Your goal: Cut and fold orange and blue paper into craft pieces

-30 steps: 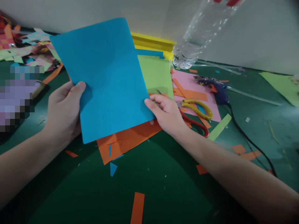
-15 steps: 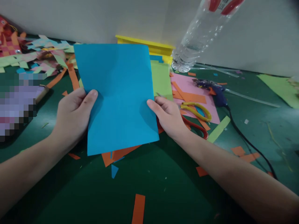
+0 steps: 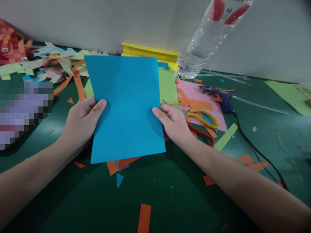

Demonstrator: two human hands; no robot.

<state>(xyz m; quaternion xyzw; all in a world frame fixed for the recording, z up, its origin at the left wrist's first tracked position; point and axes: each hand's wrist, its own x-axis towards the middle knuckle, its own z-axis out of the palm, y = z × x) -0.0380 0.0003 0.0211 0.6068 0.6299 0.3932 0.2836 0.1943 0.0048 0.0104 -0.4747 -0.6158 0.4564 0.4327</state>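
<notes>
A plain blue sheet of paper [image 3: 127, 106] is held up above the table by both sides. My left hand [image 3: 84, 118] pinches its left edge, thumb on the front and fingers behind. On the opposite edge my right hand [image 3: 173, 121] grips the sheet the same way, its thumb lying on the face. Scissors [image 3: 202, 118] with one yellow and one red handle lie just right of my right hand, their blades partly hidden. Orange paper [image 3: 121, 164] shows under the sheet's lower edge, with a small blue scrap [image 3: 119, 180] in front of it.
A glue gun [image 3: 224, 100] with a black cord rests on pink paper [image 3: 220, 119] at right. A clear bottle [image 3: 202, 45] leans by the wall near folded yellow paper [image 3: 150, 51]. Paper strips [image 3: 58, 63] are heaped at back left, behind a blurred-out device [image 3: 24, 113]. Orange scraps [image 3: 144, 218] dot the green table.
The blue sheet's top edge has dropped slightly and shifted right, with my left hand moving a little right. Both hands keep their hold. The whole view has shifted slightly.
</notes>
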